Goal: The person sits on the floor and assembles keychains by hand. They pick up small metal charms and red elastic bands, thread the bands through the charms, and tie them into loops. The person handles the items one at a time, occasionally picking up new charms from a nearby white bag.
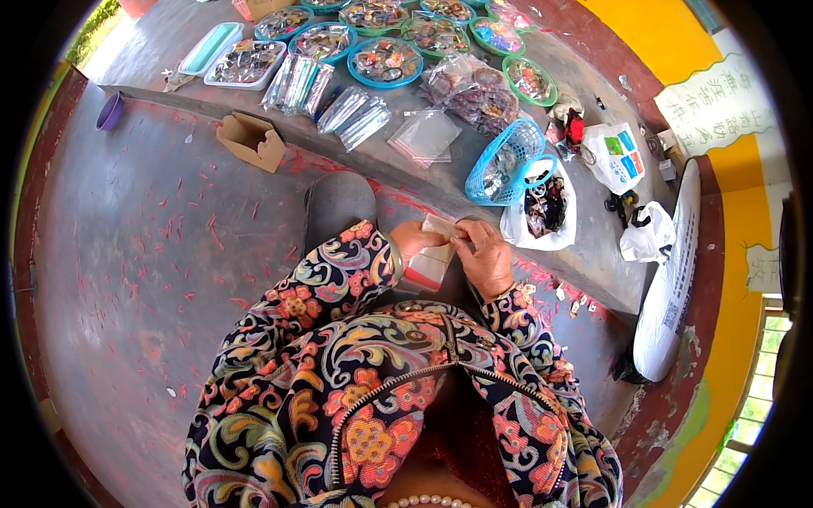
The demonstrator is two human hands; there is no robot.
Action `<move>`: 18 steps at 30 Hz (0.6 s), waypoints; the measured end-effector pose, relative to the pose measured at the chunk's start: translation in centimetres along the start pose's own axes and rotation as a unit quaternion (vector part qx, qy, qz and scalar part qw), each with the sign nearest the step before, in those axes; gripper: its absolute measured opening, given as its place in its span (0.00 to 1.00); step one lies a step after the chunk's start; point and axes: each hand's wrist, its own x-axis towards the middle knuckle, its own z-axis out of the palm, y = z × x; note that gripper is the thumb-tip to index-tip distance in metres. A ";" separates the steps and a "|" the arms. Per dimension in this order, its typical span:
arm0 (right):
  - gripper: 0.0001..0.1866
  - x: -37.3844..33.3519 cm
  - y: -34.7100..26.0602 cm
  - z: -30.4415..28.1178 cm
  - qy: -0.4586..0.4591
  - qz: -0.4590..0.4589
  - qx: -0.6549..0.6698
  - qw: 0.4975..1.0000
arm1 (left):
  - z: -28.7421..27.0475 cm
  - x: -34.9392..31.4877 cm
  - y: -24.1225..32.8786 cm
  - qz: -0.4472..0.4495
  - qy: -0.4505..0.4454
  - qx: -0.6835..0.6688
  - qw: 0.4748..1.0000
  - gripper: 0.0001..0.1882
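Note:
Over my lap, both hands work close together at a small clear plastic bag (432,265) with a pale upper flap and a red strip near its lower edge. My left hand (410,238) is closed on the bag's left side. From the right, my right hand (486,259) pinches the raised flap between thumb and fingers. Whether anything lies inside the bag is too small to tell. Ahead on the raised ledge, a stack of similar flat clear bags (423,137) lies beside a heap of filled clear bags (474,95).
Round baskets (386,83) of small packets crowd the ledge's far side. Silvery bundles (354,117) lie nearer, with a blue basket (506,199) and an open white bag (569,222) at right. A cardboard box (251,144) and red scraps are on the floor.

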 end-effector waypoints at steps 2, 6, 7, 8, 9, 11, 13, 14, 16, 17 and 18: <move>0.10 -0.1 0.2 0.4 -0.007 0.033 0.010 0.999 | -0.2 0.2 -0.1 0.003 0.009 0.022 1.000 0.14; 0.07 -0.1 0.6 0.4 -0.020 0.019 -0.006 1.000 | -0.2 0.3 -0.2 -0.018 -0.025 0.041 0.999 0.13; 0.06 -0.1 0.6 0.3 -0.026 0.022 -0.007 0.999 | -0.1 0.3 -0.2 -0.029 -0.042 0.041 0.998 0.13; 0.06 -0.2 0.7 0.3 -0.033 0.024 -0.007 0.999 | 0.0 0.2 -0.2 -0.015 -0.058 0.053 0.997 0.14; 0.05 -0.2 0.9 0.3 -0.032 0.026 0.001 0.999 | 0.3 -0.1 -0.2 -0.001 -0.074 0.065 0.995 0.14; 0.05 -0.4 1.3 0.6 -0.030 0.030 0.019 0.999 | 0.5 -0.2 -0.1 0.013 -0.097 0.070 0.993 0.16; 0.05 -0.4 1.2 0.6 -0.022 0.040 0.039 0.998 | 0.4 -0.3 -0.1 0.013 -0.107 0.058 0.993 0.17; 0.05 -0.4 1.2 0.7 -0.018 0.046 0.049 0.998 | 0.4 -0.3 0.0 0.014 -0.111 0.053 0.992 0.17; 0.04 -0.5 1.5 0.9 -0.015 0.051 0.047 0.997 | 0.5 -0.3 0.1 0.014 -0.121 0.041 0.992 0.17; 0.04 -0.5 1.8 1.0 -0.014 0.054 0.046 0.997 | 0.5 -0.4 0.1 0.013 -0.116 0.045 0.992 0.17; 0.05 -0.6 2.0 1.1 -0.013 0.057 0.050 0.997 | 0.5 -0.5 0.2 0.012 -0.111 0.049 0.993 0.17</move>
